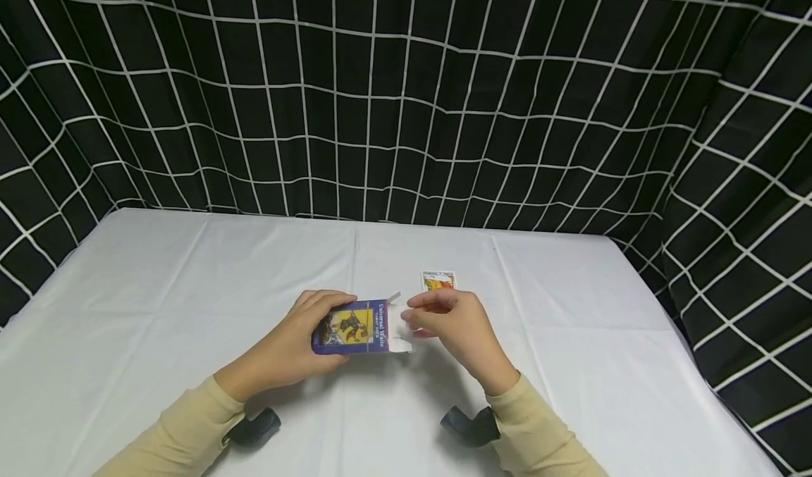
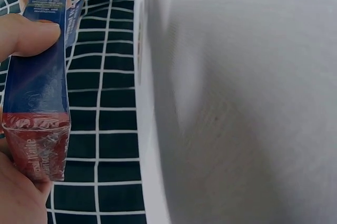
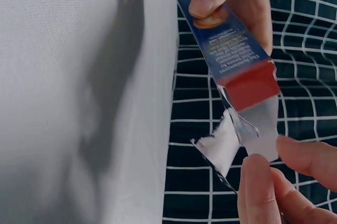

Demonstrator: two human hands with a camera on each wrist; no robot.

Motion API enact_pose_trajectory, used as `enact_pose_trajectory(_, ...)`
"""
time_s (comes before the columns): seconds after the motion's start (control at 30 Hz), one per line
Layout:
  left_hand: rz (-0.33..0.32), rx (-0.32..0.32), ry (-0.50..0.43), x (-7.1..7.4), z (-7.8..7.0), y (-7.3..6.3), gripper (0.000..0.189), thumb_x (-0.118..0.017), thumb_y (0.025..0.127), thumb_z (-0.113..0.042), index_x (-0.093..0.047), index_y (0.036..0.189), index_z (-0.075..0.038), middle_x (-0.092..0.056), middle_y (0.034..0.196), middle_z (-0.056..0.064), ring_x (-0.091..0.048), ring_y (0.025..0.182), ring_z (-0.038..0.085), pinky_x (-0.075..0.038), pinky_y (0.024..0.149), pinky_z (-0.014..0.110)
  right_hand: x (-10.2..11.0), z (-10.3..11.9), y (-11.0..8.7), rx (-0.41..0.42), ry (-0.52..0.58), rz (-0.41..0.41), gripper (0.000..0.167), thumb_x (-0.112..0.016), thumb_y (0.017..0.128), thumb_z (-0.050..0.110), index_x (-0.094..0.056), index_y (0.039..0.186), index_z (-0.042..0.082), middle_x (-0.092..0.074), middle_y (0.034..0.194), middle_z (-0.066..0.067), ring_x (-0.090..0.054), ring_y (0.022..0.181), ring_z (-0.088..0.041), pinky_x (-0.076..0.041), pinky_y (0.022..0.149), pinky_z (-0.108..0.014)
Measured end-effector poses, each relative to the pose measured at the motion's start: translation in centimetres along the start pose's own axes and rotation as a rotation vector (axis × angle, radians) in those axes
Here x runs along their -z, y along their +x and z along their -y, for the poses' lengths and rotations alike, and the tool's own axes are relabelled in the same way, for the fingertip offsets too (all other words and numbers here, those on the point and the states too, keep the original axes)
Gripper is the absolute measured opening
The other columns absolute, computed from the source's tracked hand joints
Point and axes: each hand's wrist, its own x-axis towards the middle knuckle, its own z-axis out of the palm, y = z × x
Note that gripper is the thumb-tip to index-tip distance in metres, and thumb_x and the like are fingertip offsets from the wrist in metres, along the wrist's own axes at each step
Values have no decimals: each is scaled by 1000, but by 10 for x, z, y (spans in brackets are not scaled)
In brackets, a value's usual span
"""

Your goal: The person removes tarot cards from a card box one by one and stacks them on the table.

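Note:
My left hand (image 1: 298, 339) grips a blue tarot card box (image 1: 349, 327) by its left end, with the picture face up. In the left wrist view the thumb presses on the blue side of the box (image 2: 37, 84), and crinkled clear wrap covers its red end. The right end of the box stands open, its white flap (image 3: 263, 129) sticking out. My right hand (image 1: 459, 325) has thumb and fingertips at this flap, pinching its edge. A second flap, white inside (image 3: 224, 145), hangs beside it. Whether cards are inside is hidden.
A colourful card (image 1: 439, 280) lies on the white-covered table (image 1: 190, 273) just behind my right hand, which partly hides it. Dark wrist-worn devices (image 1: 255, 428) show under both sleeves. A black curtain with a white grid (image 1: 380, 110) surrounds the table's back and sides.

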Motion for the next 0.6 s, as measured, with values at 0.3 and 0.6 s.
enact_pose_trajectory(0.3, -4, -16, -6, -2, -1, 0, 75, -84, 71, -12, -51, 139, -10, -55, 137, 6, -44, 122, 21, -43, 102, 43, -9, -4, 4, -31, 11, 10, 24, -78, 81, 11, -72, 98, -5, -75, 89, -12, -71, 72, -11, -60, 75, -31)
enact_pose_trajectory(0.6, -13, -40, -7, -2, -1, 0, 72, -83, 74, -12, -52, 138, -10, -56, 135, 5, -45, 121, 22, -43, 101, 41, -15, -12, 9, -13, 26, 23, 21, -78, 80, 6, -72, 95, -7, -75, 86, -12, -69, 71, -10, -60, 72, -30)
